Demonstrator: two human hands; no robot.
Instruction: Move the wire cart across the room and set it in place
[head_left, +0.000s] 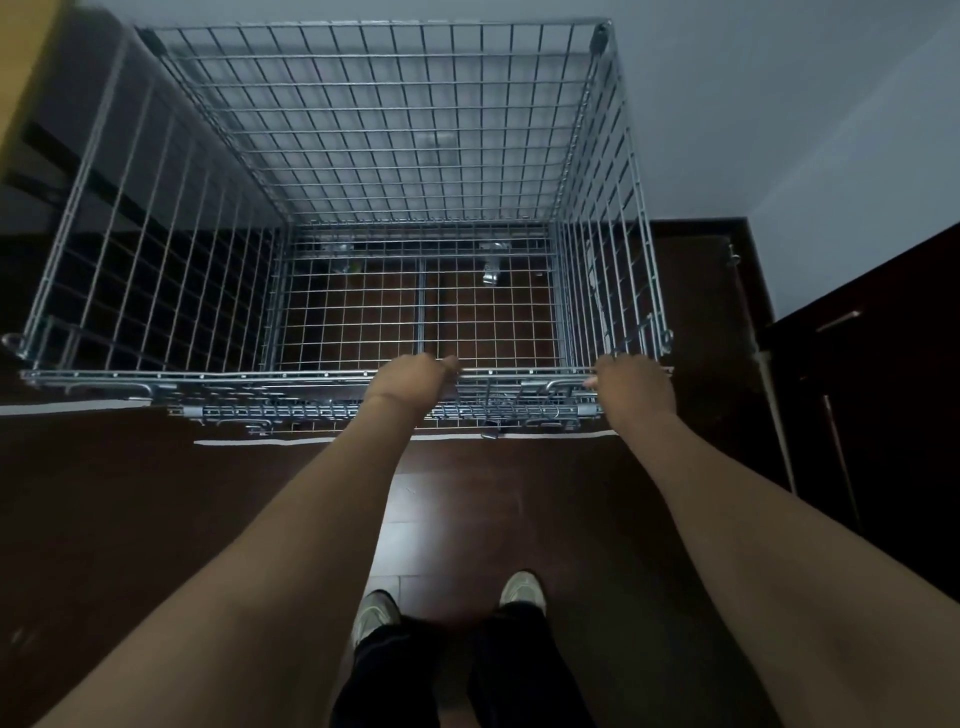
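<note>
A large grey wire cart (208, 374) with mesh walls and an open top stands right in front of me, its far side close against the pale wall. Nothing lies inside it; the dark floor and two casters show through its mesh bottom. My left hand (410, 382) grips the near top rail around its middle. My right hand (631, 387) grips the same rail near the right corner. Both arms are stretched forward.
A dark cabinet (872, 374) with a handle stands close on the right. Dark furniture (78, 171) and a yellowish edge flank the cart on the left. A white line (291, 442) marks the dark wooden floor under the cart's near side. My shoes (522, 590) are behind it.
</note>
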